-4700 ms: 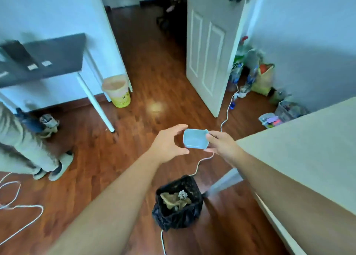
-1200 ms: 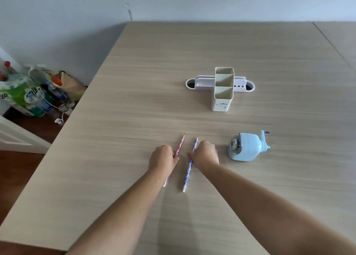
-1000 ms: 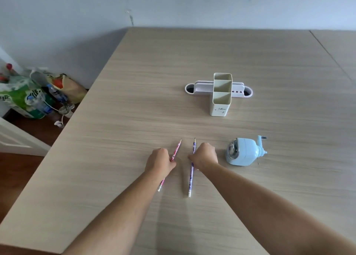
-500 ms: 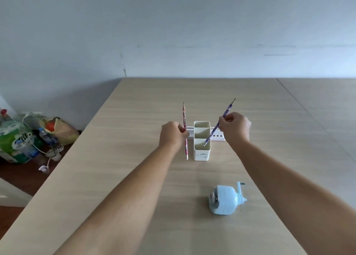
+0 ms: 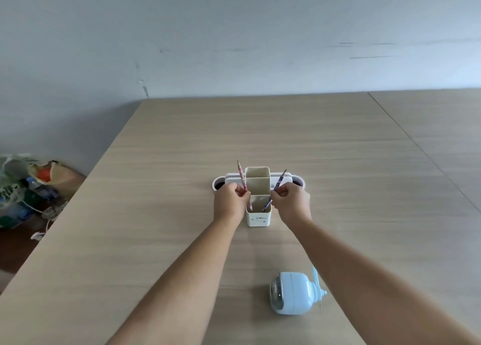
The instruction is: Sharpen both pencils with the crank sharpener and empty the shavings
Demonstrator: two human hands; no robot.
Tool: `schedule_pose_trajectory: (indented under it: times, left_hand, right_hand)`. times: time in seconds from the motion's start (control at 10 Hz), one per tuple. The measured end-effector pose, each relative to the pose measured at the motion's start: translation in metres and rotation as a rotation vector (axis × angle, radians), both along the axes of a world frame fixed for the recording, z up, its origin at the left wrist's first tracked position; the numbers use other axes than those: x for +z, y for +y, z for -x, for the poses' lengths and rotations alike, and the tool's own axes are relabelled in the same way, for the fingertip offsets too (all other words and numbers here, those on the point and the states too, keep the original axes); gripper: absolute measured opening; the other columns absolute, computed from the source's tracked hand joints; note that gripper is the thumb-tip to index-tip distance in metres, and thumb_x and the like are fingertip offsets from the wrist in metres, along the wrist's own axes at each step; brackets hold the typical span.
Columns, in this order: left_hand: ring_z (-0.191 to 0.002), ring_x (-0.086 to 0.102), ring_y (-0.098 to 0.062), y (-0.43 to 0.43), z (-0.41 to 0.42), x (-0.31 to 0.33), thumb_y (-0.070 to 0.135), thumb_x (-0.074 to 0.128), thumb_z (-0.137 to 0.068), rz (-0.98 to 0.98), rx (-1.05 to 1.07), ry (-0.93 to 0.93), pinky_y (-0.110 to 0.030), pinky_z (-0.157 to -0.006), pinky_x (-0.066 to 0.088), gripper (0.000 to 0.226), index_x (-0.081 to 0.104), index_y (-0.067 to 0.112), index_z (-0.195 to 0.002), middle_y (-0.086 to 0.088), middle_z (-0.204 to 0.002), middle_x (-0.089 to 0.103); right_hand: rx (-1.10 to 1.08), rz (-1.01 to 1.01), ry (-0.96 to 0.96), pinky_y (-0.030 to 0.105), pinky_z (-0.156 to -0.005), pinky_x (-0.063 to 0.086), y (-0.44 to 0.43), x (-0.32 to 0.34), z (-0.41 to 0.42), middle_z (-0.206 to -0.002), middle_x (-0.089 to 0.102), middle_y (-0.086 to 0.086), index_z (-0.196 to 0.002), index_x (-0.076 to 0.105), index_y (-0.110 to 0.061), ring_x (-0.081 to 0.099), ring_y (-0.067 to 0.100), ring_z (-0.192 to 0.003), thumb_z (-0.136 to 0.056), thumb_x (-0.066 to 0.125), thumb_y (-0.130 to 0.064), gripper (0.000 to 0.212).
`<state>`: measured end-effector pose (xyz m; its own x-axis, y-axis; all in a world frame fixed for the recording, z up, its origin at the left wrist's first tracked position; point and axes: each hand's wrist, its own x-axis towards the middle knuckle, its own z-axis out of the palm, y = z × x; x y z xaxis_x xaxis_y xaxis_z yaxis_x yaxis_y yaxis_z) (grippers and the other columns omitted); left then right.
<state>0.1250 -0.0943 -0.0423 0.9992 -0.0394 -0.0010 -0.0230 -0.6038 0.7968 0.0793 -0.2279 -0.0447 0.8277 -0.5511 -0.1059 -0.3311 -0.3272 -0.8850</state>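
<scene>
A cream pencil holder (image 5: 258, 217) stands at the middle of the wooden table (image 5: 161, 188). My left hand (image 5: 229, 204) grips a pink pencil (image 5: 241, 174), point up, its lower end inside the holder's front compartment. My right hand (image 5: 291, 202) grips a purple pencil (image 5: 279, 180) the same way, leaning right, lower end in that same compartment. The light blue crank sharpener (image 5: 292, 296) lies near the table's front edge, close to my right forearm, crank pointing right.
A white oval tray (image 5: 221, 182) sits behind the holder. A seam (image 5: 421, 149) separates a second table at the right. Bags and bottles (image 5: 28, 186) lie on the floor at the left by the wall.
Both hands have come down and together with the pencils; their lower ends now sit inside the holder's front compartment. Earlier, the pencils lay on the table and were picked up.
</scene>
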Motion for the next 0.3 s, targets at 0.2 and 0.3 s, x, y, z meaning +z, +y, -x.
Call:
schedule_pose_trajectory:
  times: [0.2,0.3]
  left_hand:
    - [-0.076,0.065,-0.024,0.002,-0.001,-0.007,0.012,0.072,-0.077,-0.06,0.0,0.058,-0.022,-0.064,0.041,0.008,0.068,0.005,-0.076,-0.01,-0.081,0.072]
    - [-0.075,0.063,-0.02,0.009,0.0,0.004,0.009,0.069,-0.078,-0.032,0.022,0.079,-0.021,-0.067,0.042,0.009,0.068,0.004,-0.086,-0.012,-0.088,0.072]
  right_hand:
    - [0.033,-0.057,0.07,0.028,-0.063,0.05,0.002,-0.01,0.001,-0.074,0.068,0.002,-0.069,0.061,-0.017,0.067,0.024,-0.079,-0.074,0.068,-0.019,0.009]
    - [-0.002,-0.071,0.129,0.029,-0.069,0.052,-0.005,-0.004,0.006,-0.089,0.071,0.009,-0.09,0.065,-0.01,0.067,0.024,-0.086,-0.073,0.071,-0.024,0.023]
